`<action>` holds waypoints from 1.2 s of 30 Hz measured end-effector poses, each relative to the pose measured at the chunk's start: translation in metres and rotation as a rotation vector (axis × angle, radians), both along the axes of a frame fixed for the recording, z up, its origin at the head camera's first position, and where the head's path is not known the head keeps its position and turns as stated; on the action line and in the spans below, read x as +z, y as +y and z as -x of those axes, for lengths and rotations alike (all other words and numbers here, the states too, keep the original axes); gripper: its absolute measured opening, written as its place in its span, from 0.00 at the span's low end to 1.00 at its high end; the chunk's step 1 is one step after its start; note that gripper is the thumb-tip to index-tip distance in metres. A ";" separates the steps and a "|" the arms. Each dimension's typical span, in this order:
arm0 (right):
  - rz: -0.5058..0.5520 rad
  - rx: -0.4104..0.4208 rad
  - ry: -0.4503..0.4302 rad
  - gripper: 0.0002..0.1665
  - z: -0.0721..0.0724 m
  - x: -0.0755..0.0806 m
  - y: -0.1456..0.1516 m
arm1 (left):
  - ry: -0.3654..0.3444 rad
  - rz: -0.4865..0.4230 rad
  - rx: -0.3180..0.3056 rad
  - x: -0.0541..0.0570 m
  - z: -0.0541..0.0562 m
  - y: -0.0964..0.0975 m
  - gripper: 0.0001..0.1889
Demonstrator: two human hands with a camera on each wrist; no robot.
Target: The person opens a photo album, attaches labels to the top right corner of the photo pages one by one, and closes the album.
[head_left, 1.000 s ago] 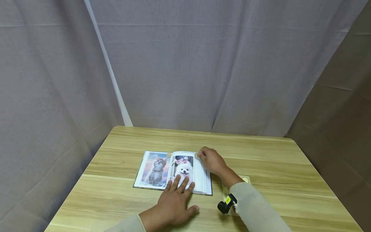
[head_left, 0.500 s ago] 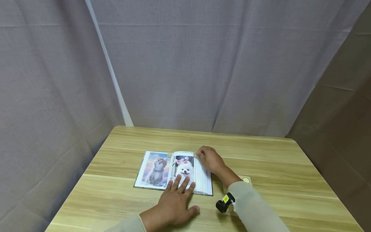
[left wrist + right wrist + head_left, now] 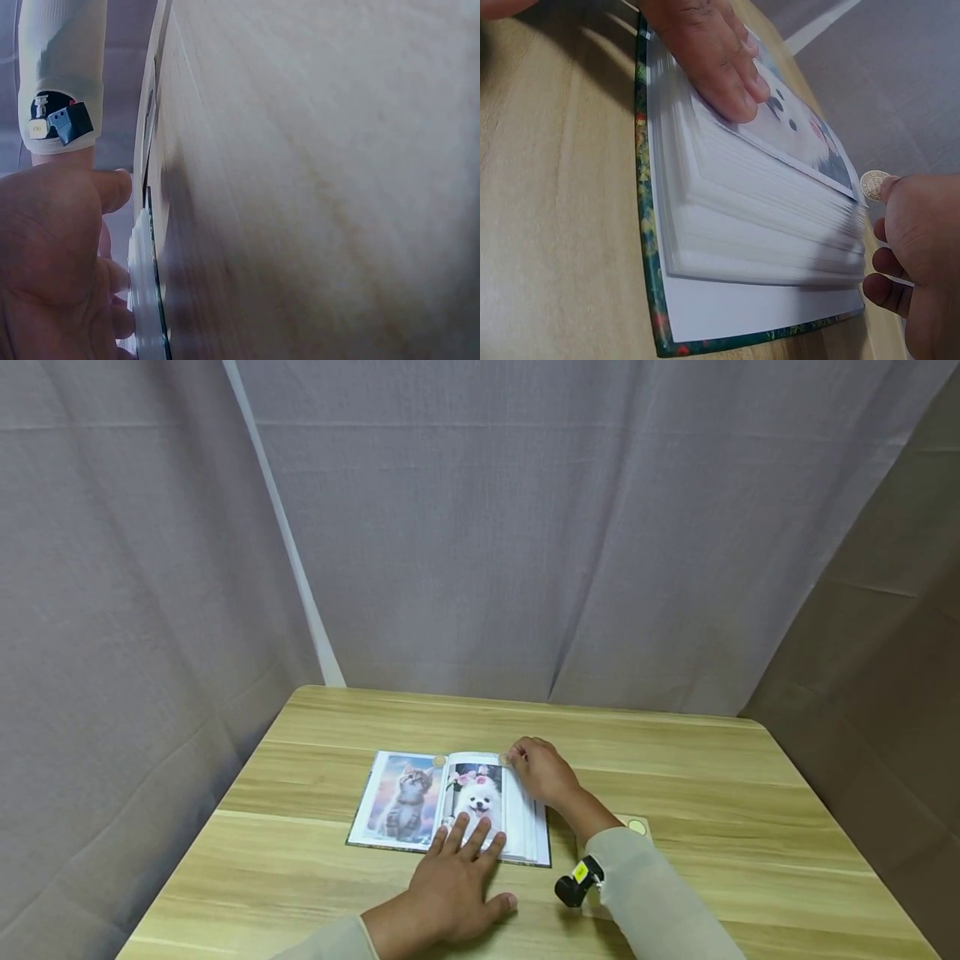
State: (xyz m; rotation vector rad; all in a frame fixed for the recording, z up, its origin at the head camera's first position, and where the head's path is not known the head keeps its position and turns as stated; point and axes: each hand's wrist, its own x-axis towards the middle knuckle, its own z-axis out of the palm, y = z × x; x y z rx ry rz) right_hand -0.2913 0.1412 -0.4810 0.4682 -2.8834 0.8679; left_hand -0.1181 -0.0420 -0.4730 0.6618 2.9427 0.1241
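A photo album (image 3: pixel 525 827) lies spread on the table, with a kitten picture (image 3: pixel 405 806) on its left page and a white dog picture (image 3: pixel 478 795) on its right page. My left hand (image 3: pixel 453 893) rests with fingers straight and spread over the lower part of the dog picture. At that page's upper right corner, my right hand (image 3: pixel 546 774) pinches a round gold patterned sticker (image 3: pixel 875 184). Its thumb covers the sticker's edge in the right wrist view. Another round sticker (image 3: pixel 439 761) is on the left page's upper right corner.
Partly hidden under the right forearm lies a light sheet (image 3: pixel 643 837) bearing a pale yellow round sticker (image 3: pixel 637 827). A black wrist camera (image 3: pixel 576 885) hangs by the right sleeve. Grey curtains (image 3: pixel 450 527) enclose the wooden table (image 3: pixel 712 793).
My right hand has shifted slightly left at the page corner together with the sticker, and its wrist has turned a little. The left hand keeps its place on the album.
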 end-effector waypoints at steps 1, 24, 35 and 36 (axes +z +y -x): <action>-0.002 0.002 0.002 0.08 0.000 0.000 -0.001 | -0.002 0.001 0.000 0.000 0.000 0.000 0.44; -0.005 0.006 0.024 0.08 0.001 -0.004 -0.005 | -0.021 0.020 -0.003 0.002 0.002 0.001 0.44; -0.013 -0.016 -0.025 0.05 0.002 -0.005 -0.008 | -0.024 0.007 0.001 0.001 0.002 0.001 0.44; -0.018 -0.015 -0.027 0.05 0.002 -0.005 -0.008 | -0.025 0.007 0.001 0.001 0.002 0.001 0.44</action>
